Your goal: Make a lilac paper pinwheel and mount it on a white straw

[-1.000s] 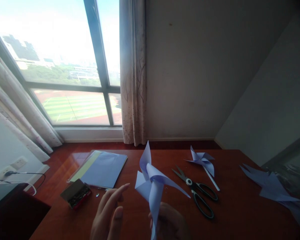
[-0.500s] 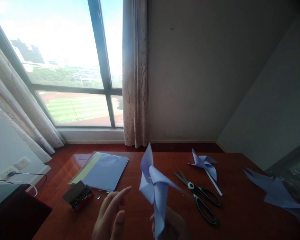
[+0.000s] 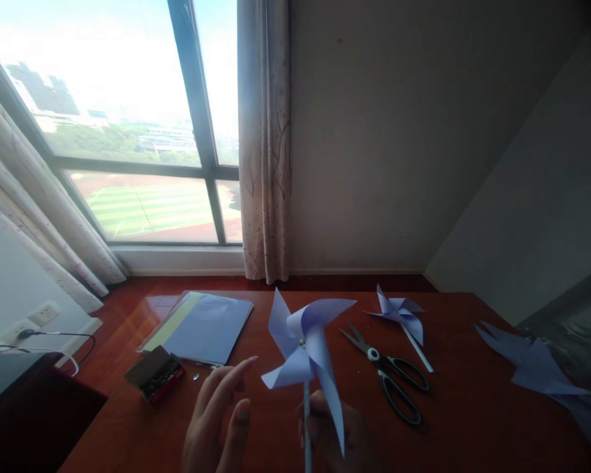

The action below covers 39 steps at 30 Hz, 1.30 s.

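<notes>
A pale violet paper pinwheel point(image 3: 304, 341) stands upright near the middle of the head view, its several blades facing me and a small pin at its centre. My right hand point(image 3: 332, 427) grips its thin stick point(image 3: 307, 420) below the blades, partly hidden behind the lowest blade. Just left of the pinwheel, my left hand point(image 3: 219, 420) is empty, thumb and fingers apart, not touching it. Black-handled scissors point(image 3: 381, 368) lie partly open on the table to the right. Beyond them rests a second paper pinwheel point(image 3: 398, 312) on a white stick.
On the wooden table point(image 3: 142, 433), a small open box point(image 3: 157, 378) of dark little pieces sits at left, beside a tiny shiny piece point(image 3: 196, 376). A pack of violet paper point(image 3: 204, 325) lies behind. Cut paper pieces point(image 3: 542, 368) lie at the right edge.
The pinwheel in my right hand has turned, so its blades now face me more and its stick shows. My left hand has barely moved. The view has tilted slightly downward.
</notes>
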{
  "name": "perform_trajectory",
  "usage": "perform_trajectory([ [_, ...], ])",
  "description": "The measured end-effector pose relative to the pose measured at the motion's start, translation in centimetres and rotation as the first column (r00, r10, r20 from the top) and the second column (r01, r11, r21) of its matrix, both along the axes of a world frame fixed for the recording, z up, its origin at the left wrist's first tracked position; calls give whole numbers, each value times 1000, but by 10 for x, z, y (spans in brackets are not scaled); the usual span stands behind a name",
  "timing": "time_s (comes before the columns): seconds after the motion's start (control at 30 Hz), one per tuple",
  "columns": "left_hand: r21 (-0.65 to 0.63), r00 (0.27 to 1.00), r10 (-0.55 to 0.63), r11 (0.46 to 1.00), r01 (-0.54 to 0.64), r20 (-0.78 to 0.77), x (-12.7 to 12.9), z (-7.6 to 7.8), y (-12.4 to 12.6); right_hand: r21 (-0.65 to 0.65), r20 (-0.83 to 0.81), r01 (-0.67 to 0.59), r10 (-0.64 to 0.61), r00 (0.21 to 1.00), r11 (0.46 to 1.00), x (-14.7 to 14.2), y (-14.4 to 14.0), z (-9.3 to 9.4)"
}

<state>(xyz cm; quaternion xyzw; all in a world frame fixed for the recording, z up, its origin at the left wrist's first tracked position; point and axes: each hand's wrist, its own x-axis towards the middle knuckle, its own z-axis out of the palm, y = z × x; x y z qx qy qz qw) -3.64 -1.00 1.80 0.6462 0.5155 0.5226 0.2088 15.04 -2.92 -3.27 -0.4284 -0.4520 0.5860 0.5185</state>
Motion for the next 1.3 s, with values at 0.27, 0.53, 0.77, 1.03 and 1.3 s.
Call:
perform_trajectory([
  [0.27,261,903,-40,951,166,-428,3,-14,-8,-201,-86,-30,13,996,979,-4,-7,9],
  [0.53,186,833,-46,966,177,-551,-2,-8,-3,-145,-81,-162,152,985,976,-7,-10,29],
  [0.77,210,811,-30,960,187,-584,0,-12,0,-132,-36,-167,163,986,977,-6,-8,26],
  [1.03,238,816,-43,947,218,-577,0,-12,3,-74,31,-176,179,983,982,-3,-9,30],
  [1.3,342,934,-49,923,177,-353,1,-7,-1,-108,74,37,-29,997,993,13,5,16],
])
